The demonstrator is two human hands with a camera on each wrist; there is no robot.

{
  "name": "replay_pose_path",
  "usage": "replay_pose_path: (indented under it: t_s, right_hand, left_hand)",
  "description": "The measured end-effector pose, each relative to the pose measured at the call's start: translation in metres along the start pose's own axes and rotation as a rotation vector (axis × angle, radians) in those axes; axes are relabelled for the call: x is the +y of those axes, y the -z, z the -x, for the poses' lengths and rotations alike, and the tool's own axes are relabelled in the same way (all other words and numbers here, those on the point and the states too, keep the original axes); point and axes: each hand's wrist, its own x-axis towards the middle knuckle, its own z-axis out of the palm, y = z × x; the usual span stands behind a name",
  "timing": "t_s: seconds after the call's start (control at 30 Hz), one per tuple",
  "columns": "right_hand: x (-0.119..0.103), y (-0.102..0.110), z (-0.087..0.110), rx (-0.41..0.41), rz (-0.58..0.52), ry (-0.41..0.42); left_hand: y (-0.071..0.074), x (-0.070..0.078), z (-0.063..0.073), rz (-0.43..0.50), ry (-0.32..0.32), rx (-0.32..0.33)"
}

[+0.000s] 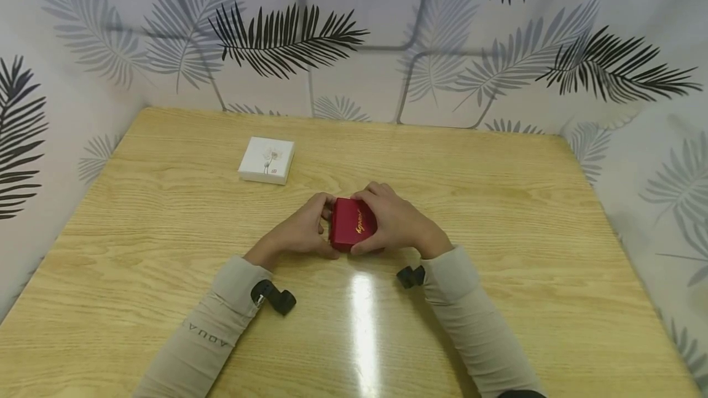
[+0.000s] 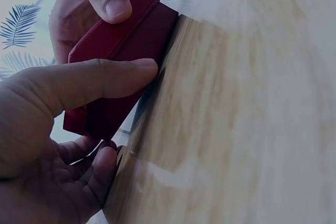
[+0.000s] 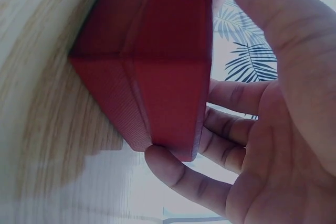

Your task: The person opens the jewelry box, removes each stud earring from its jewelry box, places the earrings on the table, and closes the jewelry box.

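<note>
A small red box [image 1: 344, 221] with gold lettering on its lid sits on the table between both hands. From the left side, my left hand [image 1: 301, 226] holds it, thumb on the near face and fingers toward the far side. My right hand [image 1: 395, 220] grips the lid from the right, partly covering its top. In the left wrist view, the left thumb [image 2: 110, 80] lies along the side of the box, across the seam between lid and base. The right wrist view shows the right index finger [image 3: 173, 169] at a lid corner and the thumb at the opposite edge.
A white square box [image 1: 268, 158] printed with a flower lies farther back, left of the hands. The wood-grain table [image 1: 514, 250] extends to a leaf-patterned curtain [image 1: 354, 29] behind and at both sides. Light glares off the tabletop in front of the hands.
</note>
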Motion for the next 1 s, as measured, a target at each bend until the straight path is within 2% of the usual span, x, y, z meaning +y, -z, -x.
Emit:
replay_pose_path:
  t_s: [0.63,1.0]
  right_hand:
    - [-0.0006,0.002,0.0021,0.002,-0.003,0.003]
    - [-0.0038,0.0042,0.0026,0.012,0.031,-0.007]
  left_hand:
    - [-0.0017,-0.0007,-0.0028,0.002,0.024,0.005]
    - [-0.0013,-0.0017,-0.003,-0.006,0.016,0.003]
